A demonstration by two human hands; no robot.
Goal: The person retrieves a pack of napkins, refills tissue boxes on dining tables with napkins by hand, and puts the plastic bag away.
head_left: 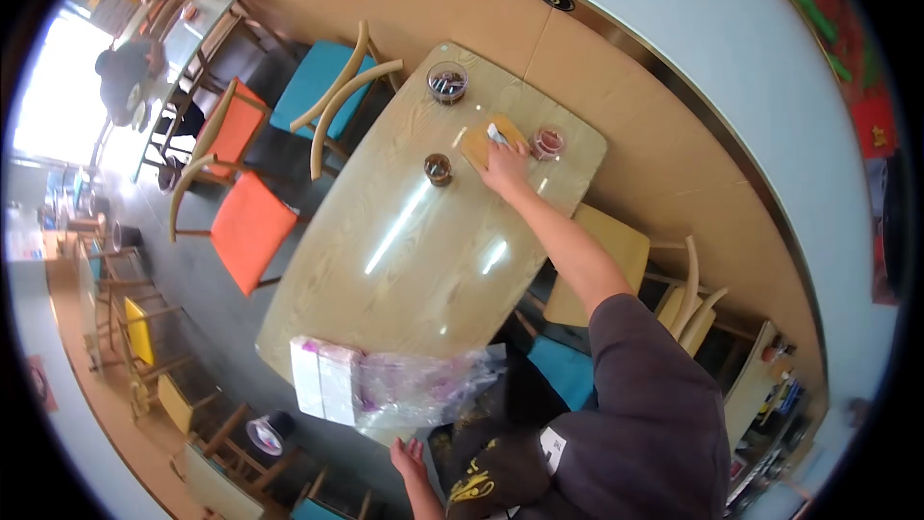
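My right hand point(505, 166) reaches across the wood-grain table point(385, 279) toward the wall side. Its fingers are closed at a small white piece point(496, 133) that looks like a tissue, over a tan wooden square point(474, 143); I cannot tell whether that is a box or a board. Close by the hand stand a clear container with red contents point(549, 143) and a small brown jar point(438, 169). My left hand point(409, 459) hangs low near the table's front edge, fingers loosely apart and holding nothing. Above it lies a clear plastic-wrapped pack point(414, 387) with a white end.
A round clear container with dark items point(447, 84) stands at the table's far corner. Orange chairs point(252, 229) and a blue chair point(322, 87) line the left side; a yellow chair point(599, 255) stands right. Another person point(130, 77) sits at a far table.
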